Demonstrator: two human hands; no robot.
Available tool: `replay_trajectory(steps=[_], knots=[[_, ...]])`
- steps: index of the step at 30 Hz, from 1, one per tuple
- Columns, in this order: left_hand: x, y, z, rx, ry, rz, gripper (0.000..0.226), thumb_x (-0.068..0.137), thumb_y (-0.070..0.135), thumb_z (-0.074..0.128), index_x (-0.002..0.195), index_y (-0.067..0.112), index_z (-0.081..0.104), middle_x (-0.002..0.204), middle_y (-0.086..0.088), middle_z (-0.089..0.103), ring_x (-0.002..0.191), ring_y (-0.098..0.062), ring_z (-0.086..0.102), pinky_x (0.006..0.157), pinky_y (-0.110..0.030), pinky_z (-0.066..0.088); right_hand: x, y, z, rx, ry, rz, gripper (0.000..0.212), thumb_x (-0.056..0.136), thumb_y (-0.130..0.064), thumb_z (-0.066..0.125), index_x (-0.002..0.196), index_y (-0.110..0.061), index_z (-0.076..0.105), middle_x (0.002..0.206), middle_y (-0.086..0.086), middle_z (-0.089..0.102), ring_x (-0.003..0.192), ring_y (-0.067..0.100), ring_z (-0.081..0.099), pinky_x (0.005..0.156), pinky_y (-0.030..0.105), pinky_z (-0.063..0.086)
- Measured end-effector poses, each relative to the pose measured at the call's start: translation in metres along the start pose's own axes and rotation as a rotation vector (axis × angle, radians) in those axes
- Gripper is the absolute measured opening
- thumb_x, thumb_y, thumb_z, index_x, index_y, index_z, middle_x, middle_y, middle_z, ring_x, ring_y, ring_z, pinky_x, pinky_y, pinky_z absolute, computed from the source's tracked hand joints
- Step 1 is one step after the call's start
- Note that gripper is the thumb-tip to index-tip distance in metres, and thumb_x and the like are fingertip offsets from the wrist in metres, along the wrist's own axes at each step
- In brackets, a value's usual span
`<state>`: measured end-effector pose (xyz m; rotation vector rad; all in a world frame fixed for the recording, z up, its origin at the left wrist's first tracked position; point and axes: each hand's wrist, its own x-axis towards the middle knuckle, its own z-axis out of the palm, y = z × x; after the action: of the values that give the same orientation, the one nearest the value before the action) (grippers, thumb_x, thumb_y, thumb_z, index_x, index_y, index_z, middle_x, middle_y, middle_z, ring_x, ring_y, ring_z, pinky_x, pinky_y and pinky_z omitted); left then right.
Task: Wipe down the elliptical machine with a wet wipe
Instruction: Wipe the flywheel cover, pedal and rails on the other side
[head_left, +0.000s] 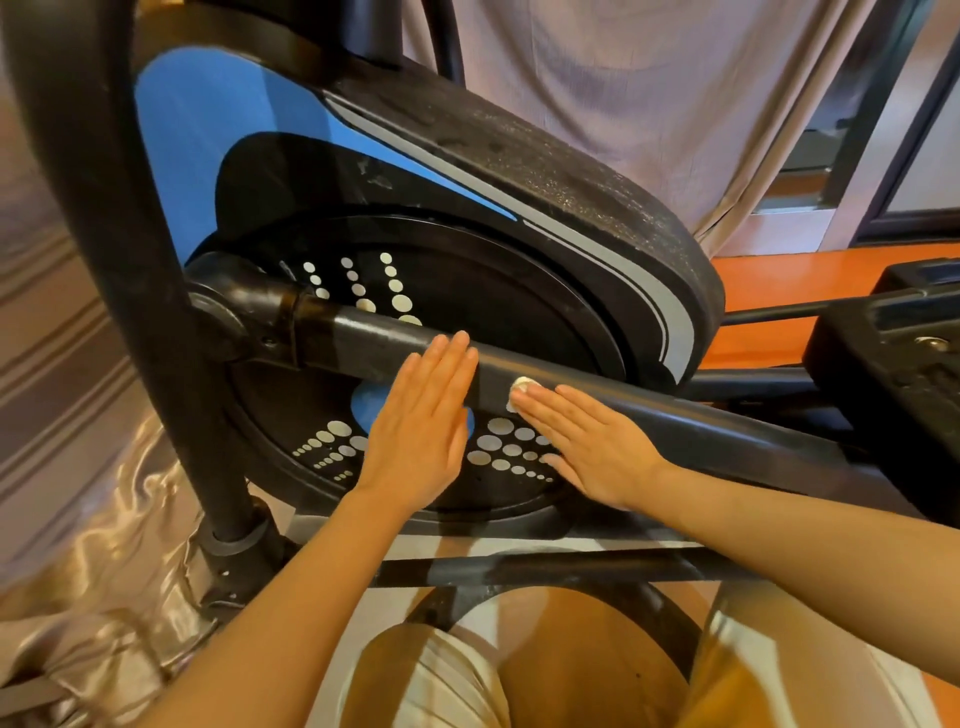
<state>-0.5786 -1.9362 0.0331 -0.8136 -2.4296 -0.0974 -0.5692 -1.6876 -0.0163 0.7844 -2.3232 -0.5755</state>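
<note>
While its fingers lie straight and close together, the right hand (582, 441) presses a small crumpled white wet wipe (521, 391) against the long black metal pedal bar (675, 415) of the blue-and-black elliptical machine (218, 135); only a little of the wipe shows, peeking out past the fingertips (524, 402) at the hand's 11 o'clock. The palm lies flat, nothing curled, the wrist trailing off toward 4 o'clock.

Just beside it, at its 9 o'clock, the left hand (421, 431) is also flat and open, fingers straight and together, its fingertips (454, 345) resting on the same bar and pointing to 1 o'clock. It holds nothing. The two hands are near each other but apart, the wipe lying between their fingertips.

Behind both hands sits the round black flywheel disc (467, 291) patterned with rows of pale dots, its blue centre (366, 402) partly covered by the left hand. At the disc's 9 o'clock the bar joins a black pivot joint (234, 312), which meets a thick black upright tube (104, 218). Arching over the disc from 11 to 3 o'clock is the dusty black housing (571, 171) with grey stripes. At the far 3 o'clock of the view stands a black foot pedal (893, 364), over an orange floor (779, 275). A pale curtain (649, 78) hangs at 12 o'clock, and shiny striped fabric (62, 364) lies at 9 o'clock.
</note>
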Motion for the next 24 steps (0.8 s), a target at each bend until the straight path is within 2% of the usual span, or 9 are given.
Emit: replay_trajectory(steps=[2, 5, 8, 10, 14, 17, 21, 24], knots=[[-0.006, -0.012, -0.006, 0.032, 0.050, -0.108, 0.066, 0.096, 0.023, 0.045, 0.155, 0.005, 0.022, 0.164, -0.011, 0.015, 0.153, -0.023, 0.007, 0.125, -0.040, 0.005, 0.018, -0.010, -0.004, 0.023, 0.004, 0.002, 0.075, 0.101, -0.044, 0.035, 0.155, -0.004, 0.001, 0.161, 0.014, -0.016, 0.150, 0.026, -0.010, 0.121, 0.038, -0.010], [-0.012, -0.032, -0.016, 0.038, 0.105, -0.327, 0.064, 0.099, 0.022, 0.046, 0.156, 0.004, 0.020, 0.164, -0.013, 0.014, 0.153, -0.026, 0.007, 0.124, -0.037, -0.001, 0.044, -0.024, -0.008, 0.021, 0.025, -0.035, 0.075, 0.102, -0.042, 0.033, 0.154, -0.003, -0.004, 0.160, 0.013, -0.019, 0.149, 0.027, -0.014, 0.121, 0.038, -0.009], [-0.012, -0.048, -0.024, 0.010, 0.118, -0.465, 0.069, 0.098, 0.020, 0.054, 0.156, 0.006, 0.019, 0.164, -0.012, 0.013, 0.152, -0.025, 0.006, 0.123, -0.038, 0.001, 0.058, -0.034, -0.009, 0.043, 0.053, 0.018, 0.078, 0.101, -0.043, 0.036, 0.154, -0.003, -0.005, 0.161, 0.013, -0.017, 0.149, 0.026, -0.013, 0.122, 0.037, -0.006], [-0.011, -0.055, -0.028, 0.022, 0.098, -0.468, 0.069, 0.098, 0.020, 0.054, 0.156, 0.008, 0.018, 0.165, -0.011, 0.011, 0.152, -0.022, 0.003, 0.123, -0.037, -0.001, 0.053, -0.036, -0.008, 0.037, 0.049, 0.052, 0.078, 0.101, -0.042, 0.036, 0.154, -0.003, -0.006, 0.161, 0.013, -0.016, 0.150, 0.026, -0.012, 0.122, 0.038, -0.005], [-0.014, -0.063, -0.031, 0.028, 0.062, -0.462, 0.069, 0.100, 0.023, 0.050, 0.157, 0.011, 0.013, 0.166, -0.006, 0.005, 0.152, -0.015, -0.003, 0.121, -0.026, -0.012, 0.013, -0.027, 0.000, 0.040, 0.049, 0.133, 0.069, 0.103, -0.034, 0.030, 0.154, -0.004, -0.004, 0.162, 0.012, -0.014, 0.151, 0.026, -0.006, 0.122, 0.039, -0.005], [-0.018, -0.067, -0.031, 0.010, 0.054, -0.442, 0.070, 0.100, 0.022, 0.049, 0.158, 0.012, 0.012, 0.165, -0.003, 0.004, 0.152, -0.013, -0.004, 0.121, -0.024, -0.010, -0.003, -0.027, 0.006, 0.080, 0.078, 0.198, 0.069, 0.099, -0.035, 0.029, 0.155, -0.006, -0.001, 0.163, 0.011, -0.010, 0.151, 0.025, 0.000, 0.122, 0.039, -0.002], [-0.021, -0.073, -0.035, 0.018, 0.023, -0.400, 0.068, 0.100, 0.021, 0.047, 0.158, 0.012, 0.012, 0.166, -0.003, 0.004, 0.152, -0.013, -0.003, 0.122, -0.025, -0.008, 0.038, -0.046, 0.003, 0.088, 0.100, 0.129, 0.074, 0.101, -0.036, 0.033, 0.154, -0.005, -0.008, 0.162, 0.012, -0.014, 0.150, 0.025, -0.007, 0.122, 0.039, -0.007], [-0.023, -0.076, -0.037, 0.011, 0.014, -0.378, 0.068, 0.100, 0.018, 0.046, 0.158, 0.014, 0.011, 0.165, 0.000, 0.003, 0.151, -0.010, -0.004, 0.121, -0.024, -0.007, 0.090, -0.062, -0.008, -0.007, 0.105, 0.037, 0.082, 0.099, -0.047, 0.039, 0.154, -0.005, -0.005, 0.160, 0.013, -0.018, 0.148, 0.027, -0.016, 0.119, 0.041, -0.015]])
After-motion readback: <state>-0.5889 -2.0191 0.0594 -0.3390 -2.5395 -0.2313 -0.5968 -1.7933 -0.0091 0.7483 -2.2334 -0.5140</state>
